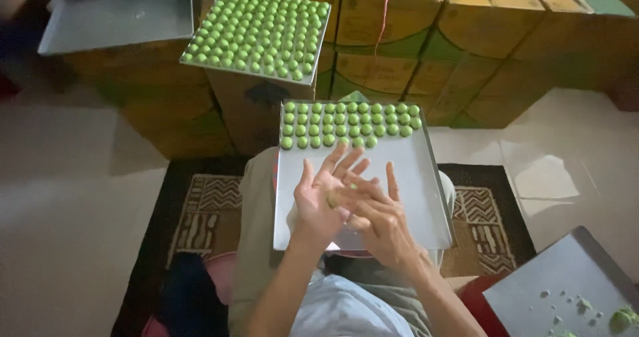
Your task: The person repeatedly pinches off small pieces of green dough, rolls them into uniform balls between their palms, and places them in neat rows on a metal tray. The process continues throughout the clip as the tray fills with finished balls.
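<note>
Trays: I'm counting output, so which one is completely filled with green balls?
The tray atop the box stack, covered edge to edge; the lap tray holds only a few rows.

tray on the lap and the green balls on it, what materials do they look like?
Tray: looks like thin sheet metal, likely aluminium; dull grey sheen, folded-up rim. Green balls: seem a soft dough or paste; matte, slightly uneven rounds. A piece sits between the left hand and right hand.
</note>
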